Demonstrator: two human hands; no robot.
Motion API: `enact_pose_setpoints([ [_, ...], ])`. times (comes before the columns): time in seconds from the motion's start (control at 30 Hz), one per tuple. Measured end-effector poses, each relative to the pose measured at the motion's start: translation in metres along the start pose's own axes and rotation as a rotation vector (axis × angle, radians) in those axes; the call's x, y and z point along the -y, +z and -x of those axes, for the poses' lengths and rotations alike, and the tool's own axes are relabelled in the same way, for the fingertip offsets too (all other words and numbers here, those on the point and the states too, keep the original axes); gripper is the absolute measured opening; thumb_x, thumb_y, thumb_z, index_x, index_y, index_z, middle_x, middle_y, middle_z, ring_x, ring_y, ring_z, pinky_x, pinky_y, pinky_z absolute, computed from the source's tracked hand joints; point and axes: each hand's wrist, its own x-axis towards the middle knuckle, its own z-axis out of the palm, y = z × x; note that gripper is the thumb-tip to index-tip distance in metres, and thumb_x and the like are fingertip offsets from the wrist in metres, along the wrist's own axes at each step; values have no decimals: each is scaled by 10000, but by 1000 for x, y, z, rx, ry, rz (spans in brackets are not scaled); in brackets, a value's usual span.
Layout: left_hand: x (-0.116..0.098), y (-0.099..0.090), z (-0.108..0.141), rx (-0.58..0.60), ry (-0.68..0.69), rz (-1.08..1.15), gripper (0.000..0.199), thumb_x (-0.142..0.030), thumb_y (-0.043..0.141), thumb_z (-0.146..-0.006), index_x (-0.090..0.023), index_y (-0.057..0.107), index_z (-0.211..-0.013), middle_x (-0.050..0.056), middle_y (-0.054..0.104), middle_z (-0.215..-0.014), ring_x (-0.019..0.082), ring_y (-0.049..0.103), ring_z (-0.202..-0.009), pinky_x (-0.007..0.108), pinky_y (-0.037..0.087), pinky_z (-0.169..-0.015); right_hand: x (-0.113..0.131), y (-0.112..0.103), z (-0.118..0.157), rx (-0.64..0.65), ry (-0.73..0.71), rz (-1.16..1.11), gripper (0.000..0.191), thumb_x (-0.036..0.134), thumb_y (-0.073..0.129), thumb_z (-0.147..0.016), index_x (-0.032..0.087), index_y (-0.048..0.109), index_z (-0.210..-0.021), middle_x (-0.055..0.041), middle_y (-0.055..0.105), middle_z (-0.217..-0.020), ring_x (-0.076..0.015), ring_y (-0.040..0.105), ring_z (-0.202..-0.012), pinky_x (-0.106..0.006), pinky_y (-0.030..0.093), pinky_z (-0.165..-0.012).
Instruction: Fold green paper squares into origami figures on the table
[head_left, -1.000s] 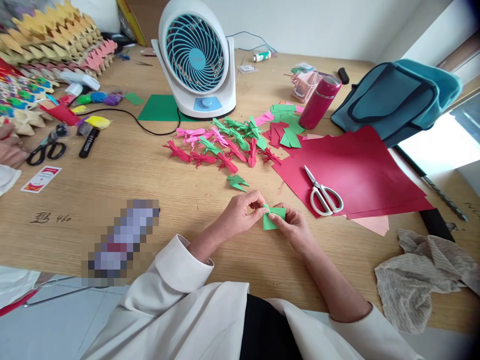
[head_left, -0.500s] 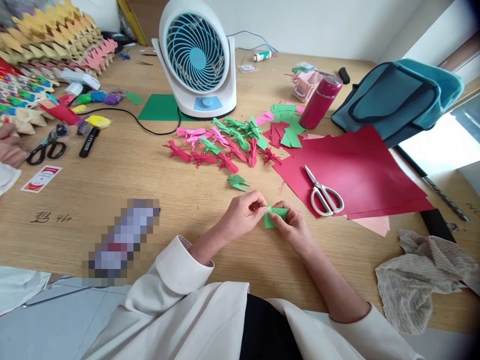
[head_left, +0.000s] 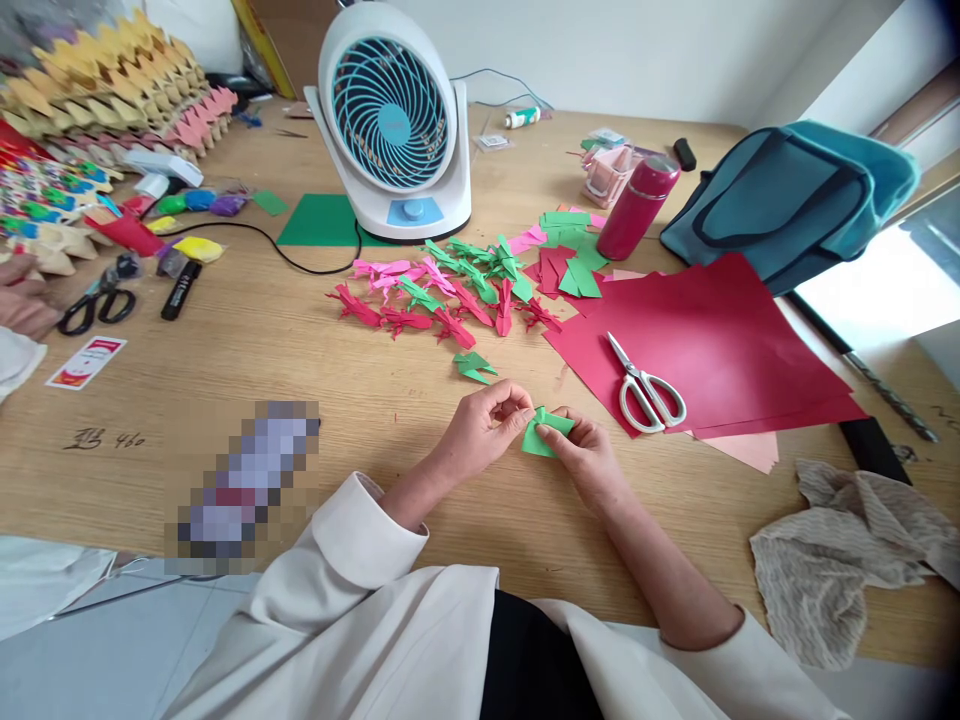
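A small green paper piece [head_left: 538,440] is held between my hands near the table's front. My right hand [head_left: 589,455] grips its right side between thumb and fingers. My left hand [head_left: 491,425] is pinched at the paper's upper left corner. Just beyond them lies a folded green paper shape [head_left: 474,367]. Farther back, several folded red paper pieces [head_left: 452,327], green ones [head_left: 506,262] and pink ones [head_left: 382,270] lie in a pile, with flat green paper pieces [head_left: 580,278] beside them.
White-handled scissors [head_left: 651,398] lie on large red sheets [head_left: 720,350] at the right. Behind stand a fan [head_left: 394,125], a red bottle [head_left: 637,208] and a teal bag [head_left: 780,210]. Black-handled scissors [head_left: 105,305] and another person's hand [head_left: 26,300] are at the left; a cloth [head_left: 832,550] lies front right.
The green paper between my hands has tilted and its lower left part now spreads farther left. My fingers have shifted slightly. The view has moved a little.
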Motion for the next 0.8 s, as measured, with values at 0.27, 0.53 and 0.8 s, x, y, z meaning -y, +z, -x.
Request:
enact_pose_setpoints([
  [0.27,0,-4,-3,22,107,-137,116,-230,590,-892,-159,604,-801,24,583,-794,117,542,-712,229,444,-651,4,-1,1,53,41,-17,415,569,748,-755,192,589,-691,34,478,-625,-105,384,-589,-253,313,-562],
  [0.53,5,-4,-3,34,147,-158,108,-214,618,-875,-160,618,-782,47,629,-873,117,555,-715,243,446,-657,2,-1,1,42,13,40,427,580,720,-776,195,570,-668,39,452,-603,-105,351,-565,-259,291,-545],
  [0.8,2,5,1,-30,63,-218,66,-175,608,-824,-177,568,-772,4,603,-771,113,535,-678,237,440,-647,3,3,2,18,-27,57,421,580,713,-781,201,565,-671,28,491,-615,-118,403,-586,-266,340,-572],
])
